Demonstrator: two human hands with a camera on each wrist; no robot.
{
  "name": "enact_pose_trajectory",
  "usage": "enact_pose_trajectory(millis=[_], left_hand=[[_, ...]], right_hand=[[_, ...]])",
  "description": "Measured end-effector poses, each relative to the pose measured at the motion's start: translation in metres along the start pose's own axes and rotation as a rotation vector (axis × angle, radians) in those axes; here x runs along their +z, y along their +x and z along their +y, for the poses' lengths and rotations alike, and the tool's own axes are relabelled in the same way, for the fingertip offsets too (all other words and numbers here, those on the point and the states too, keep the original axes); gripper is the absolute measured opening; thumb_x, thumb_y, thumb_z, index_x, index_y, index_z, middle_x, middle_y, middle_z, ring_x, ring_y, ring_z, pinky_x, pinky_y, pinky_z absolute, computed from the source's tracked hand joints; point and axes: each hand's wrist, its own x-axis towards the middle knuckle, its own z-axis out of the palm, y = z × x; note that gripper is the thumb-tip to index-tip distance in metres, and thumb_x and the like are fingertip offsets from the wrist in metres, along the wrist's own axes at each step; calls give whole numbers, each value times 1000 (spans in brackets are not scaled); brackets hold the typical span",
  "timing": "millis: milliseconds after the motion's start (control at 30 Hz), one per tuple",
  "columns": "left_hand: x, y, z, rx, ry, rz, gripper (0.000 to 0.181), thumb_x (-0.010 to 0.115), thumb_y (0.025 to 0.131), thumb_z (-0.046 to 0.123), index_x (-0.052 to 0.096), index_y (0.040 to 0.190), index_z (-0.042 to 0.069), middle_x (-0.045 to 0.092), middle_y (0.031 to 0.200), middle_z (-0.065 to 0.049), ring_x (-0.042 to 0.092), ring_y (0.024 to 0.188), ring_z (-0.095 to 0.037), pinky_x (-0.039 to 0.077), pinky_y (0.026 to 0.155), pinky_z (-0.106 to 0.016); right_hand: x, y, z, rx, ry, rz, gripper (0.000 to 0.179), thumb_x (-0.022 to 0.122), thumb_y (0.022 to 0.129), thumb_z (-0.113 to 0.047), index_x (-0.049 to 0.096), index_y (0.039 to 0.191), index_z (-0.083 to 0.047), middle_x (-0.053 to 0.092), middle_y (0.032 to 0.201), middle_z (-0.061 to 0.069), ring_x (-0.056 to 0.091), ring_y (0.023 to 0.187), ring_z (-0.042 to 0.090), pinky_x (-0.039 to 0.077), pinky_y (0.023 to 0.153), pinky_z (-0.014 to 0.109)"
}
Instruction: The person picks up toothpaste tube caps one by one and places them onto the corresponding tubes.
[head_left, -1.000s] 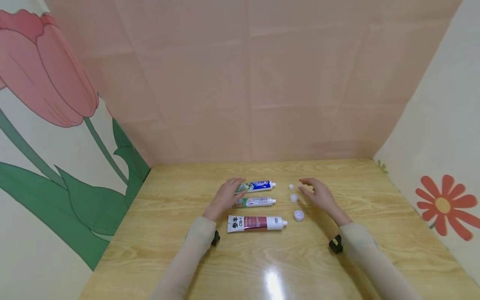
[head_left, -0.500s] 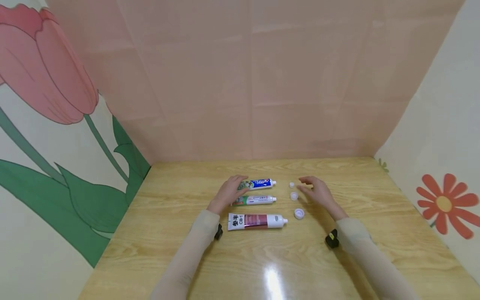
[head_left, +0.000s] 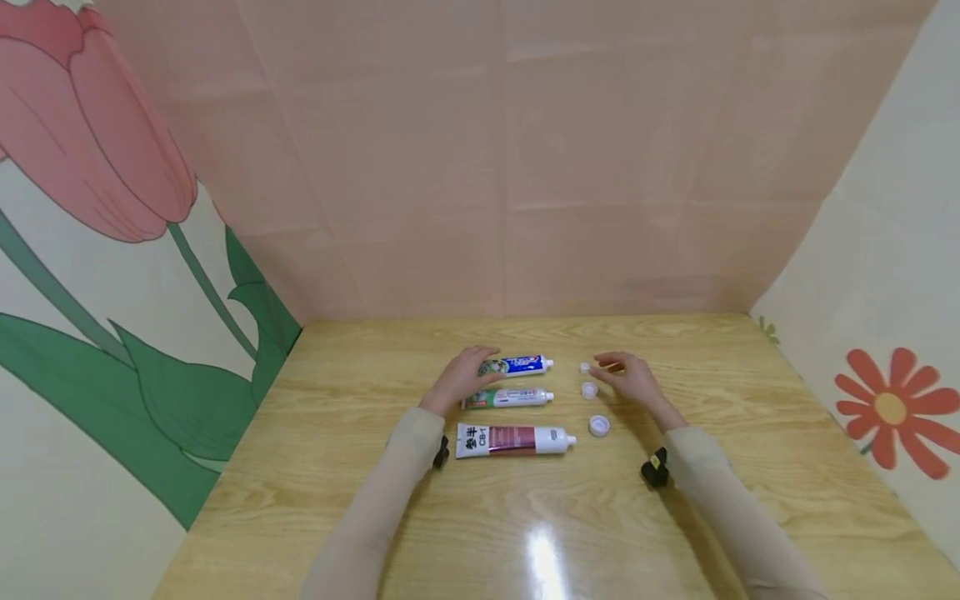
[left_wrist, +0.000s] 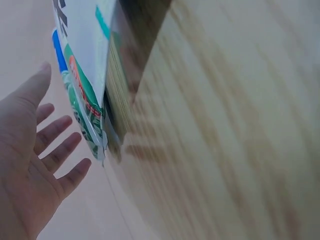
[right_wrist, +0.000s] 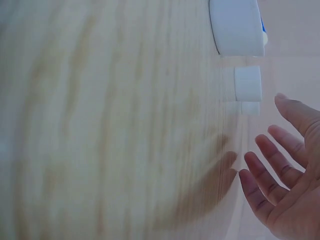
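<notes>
Three uncapped toothpaste tubes lie in a column, nozzles to the right: a blue-and-green one [head_left: 522,365] farthest, a green-and-white one [head_left: 517,398] between, and a larger white-and-maroon one [head_left: 513,440] nearest. My left hand [head_left: 459,380] reaches round the left end of the farthest tube, thumb and fingers apart; the left wrist view shows the fingers spread, holding nothing. Right of the nozzles sit white caps: a small one [head_left: 585,367], a medium one [head_left: 589,390] and a large one [head_left: 598,426]. My right hand [head_left: 634,382] is beside the small cap, fingertips close to it, fingers loosely bent.
The tubes and caps rest on a wood-grain table [head_left: 360,517]. A pink cloth backdrop [head_left: 495,167] stands behind it. Flower-painted walls flank both sides. A black wrist camera [head_left: 655,469] hangs under the right wrist, another [head_left: 441,452] by the left.
Both hands have moved slightly forward. The right fingertips have come closer to the small cap, and the left hand has shifted a little right along the farthest tube. Tubes and caps stay put.
</notes>
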Motion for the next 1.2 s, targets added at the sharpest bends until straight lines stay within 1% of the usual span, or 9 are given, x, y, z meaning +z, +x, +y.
enact_pose_trajectory(millis=[133,367,567,733,867,1067,1200], left_hand=[[2,5,-1,33,28,-7,62,57,86,50,44,137,15,46,140,-2,40,130,-22,29,110,-40],[5,10,1,37,59,-59,64,56,87,52,43,138,15,45,141,-3,39,130,-22,29,111,-41],[8,15,0,37,86,-63,65,57,86,52,44,137,16,46,140,-2,40,129,-21,30,110,-40],[9,18,-2,37,75,-66,66,59,84,52,44,137,16,46,140,-3,40,129,-22,30,110,-42],[10,21,-5,30,62,-77,67,60,83,52,44,137,15,46,140,-3,40,130,-23,30,110,-42],[10,25,-8,2,25,-78,67,64,81,50,47,135,13,49,137,-4,43,126,-21,32,109,-38],[9,26,-9,-1,9,-77,66,67,80,48,49,133,12,51,134,-5,45,124,-21,33,108,-37]], right_hand=[[0,2,0,15,10,-13,41,67,86,-26,61,117,1,63,109,24,60,97,38,50,83,50],[1,6,1,30,10,-45,40,69,85,-26,62,114,0,65,106,22,61,94,34,51,80,45],[3,10,2,23,-7,-56,39,71,83,-25,64,112,0,66,100,19,61,89,30,50,76,38],[4,13,3,24,-32,-63,38,72,81,-26,66,110,-2,67,98,16,60,86,26,48,71,32],[5,15,6,33,-25,-68,36,73,80,-27,67,108,-4,67,97,14,58,84,23,45,68,29],[8,17,12,35,-2,-73,37,74,80,-28,67,109,-6,67,99,14,58,84,23,46,69,29],[9,21,16,46,-16,-86,40,73,80,-32,66,110,-6,67,101,14,56,85,22,44,69,28]])
